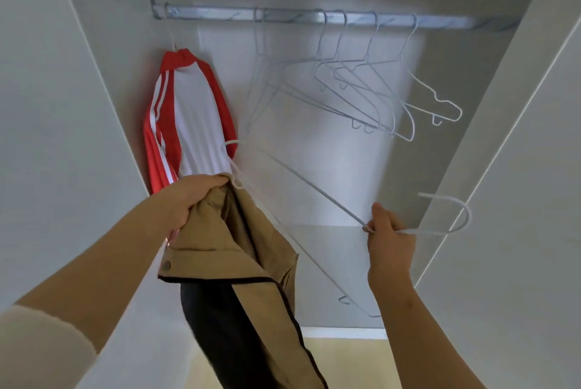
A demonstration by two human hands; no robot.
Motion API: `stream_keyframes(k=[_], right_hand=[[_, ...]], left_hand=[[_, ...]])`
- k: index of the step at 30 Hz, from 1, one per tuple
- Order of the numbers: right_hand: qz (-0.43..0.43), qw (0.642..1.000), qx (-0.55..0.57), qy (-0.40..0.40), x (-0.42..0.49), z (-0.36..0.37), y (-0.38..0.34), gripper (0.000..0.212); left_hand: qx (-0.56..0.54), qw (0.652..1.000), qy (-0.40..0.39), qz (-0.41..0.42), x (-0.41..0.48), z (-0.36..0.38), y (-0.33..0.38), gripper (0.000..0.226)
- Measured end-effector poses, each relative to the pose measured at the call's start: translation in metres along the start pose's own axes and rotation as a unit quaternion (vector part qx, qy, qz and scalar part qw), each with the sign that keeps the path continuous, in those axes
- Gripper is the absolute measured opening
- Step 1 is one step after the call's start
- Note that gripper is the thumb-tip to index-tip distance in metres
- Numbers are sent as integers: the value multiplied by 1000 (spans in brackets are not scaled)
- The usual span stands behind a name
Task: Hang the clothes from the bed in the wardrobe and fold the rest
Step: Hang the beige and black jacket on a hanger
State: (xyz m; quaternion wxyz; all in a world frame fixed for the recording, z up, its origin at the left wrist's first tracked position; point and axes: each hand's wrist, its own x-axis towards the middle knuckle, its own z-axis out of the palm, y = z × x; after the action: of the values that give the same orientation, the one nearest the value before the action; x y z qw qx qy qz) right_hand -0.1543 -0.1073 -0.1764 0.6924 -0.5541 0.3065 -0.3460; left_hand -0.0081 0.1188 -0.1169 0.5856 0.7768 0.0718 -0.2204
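Note:
My left hand (191, 200) grips the top of a tan jacket (232, 250) with a dark lining, which hangs down in front of the open wardrobe. My right hand (388, 231) pinches the neck of a white wire hanger (308, 187); its hook sticks out to the right and one shoulder end reaches into the jacket by my left hand. A red and white striped jacket (185, 118) hangs at the left end of the metal rail (301, 16).
Several empty white hangers (371, 90) hang on the rail's middle and right. The wardrobe's white side walls (490, 124) close in on both sides, and a white shelf (330, 263) lies below. Pale wood floor shows at the bottom.

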Motion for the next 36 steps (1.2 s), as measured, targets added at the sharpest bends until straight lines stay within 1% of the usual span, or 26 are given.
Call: stream_keyframes(k=[1,2,3,5,6,8,10,14,17,19,21,23,24,25,26,27,28,29,30,31,32,34,35,36], right_hand=[[-5,1000,-2,-5,0,-6,-1,50],[-18,1000,-13,-15,1,-10,-2,48],[-33,998,-34,-28,1,-14,-3,46],[-52,992,-104,-52,2,-18,-2,43],[-57,987,-137,-61,2,-19,-1,43],[-64,978,-186,-74,4,-22,2,46],[-61,974,-205,-76,7,-24,3,48],[-72,958,-257,-104,9,-20,3,51],[-87,945,-281,-140,6,-6,4,46],[-76,942,-285,-158,3,2,6,45],[-56,949,-264,-163,2,7,8,44],[-35,961,-225,-158,2,7,7,43],[-32,966,-207,-153,3,7,4,43],[-34,970,-193,-145,5,6,1,44],[-37,973,-180,-138,7,6,-5,45],[-41,977,-162,-131,9,6,-10,46],[-42,981,-138,-129,10,6,-14,47],[-40,985,-110,-129,11,5,-17,48],[-37,987,-90,-131,12,4,-21,49],[-38,987,-83,-133,13,3,-23,49],[-42,986,-87,-135,13,2,-26,48],[-68,983,-105,-135,14,-1,-32,47],[-87,981,-116,-129,15,-2,-35,46],[-108,979,-122,-120,16,-3,-39,44]], left_hand=[[34,999,24,21,0,-1,0,38],[96,992,56,56,2,-2,-1,35],[181,974,87,101,3,-3,0,32],[340,916,120,178,3,-4,2,32],[387,891,125,203,2,-2,2,34],[428,861,129,243,2,4,0,35],[425,849,138,281,1,14,-2,34],[391,856,121,317,-7,41,3,27],[345,866,83,353,-18,69,7,25],[275,890,51,361,-27,87,8,24],[212,914,-4,346,-39,101,9,23],[215,911,-44,350,-44,109,9,22],[237,900,-57,363,-45,111,10,21],[280,878,-64,382,-50,112,10,21],[343,839,-47,419,-51,111,9,24],[412,783,-4,466,-51,109,7,29],[475,705,54,524,-48,107,4,37],[521,641,94,556,-49,106,3,45],[551,614,104,556,-49,105,3,49],[569,602,99,551,-48,105,5,51],[565,600,85,560,-47,106,6,50],[538,586,73,602,-49,110,9,45],[522,576,83,623,-49,113,11,43],[502,577,92,637,-51,115,12,42]])
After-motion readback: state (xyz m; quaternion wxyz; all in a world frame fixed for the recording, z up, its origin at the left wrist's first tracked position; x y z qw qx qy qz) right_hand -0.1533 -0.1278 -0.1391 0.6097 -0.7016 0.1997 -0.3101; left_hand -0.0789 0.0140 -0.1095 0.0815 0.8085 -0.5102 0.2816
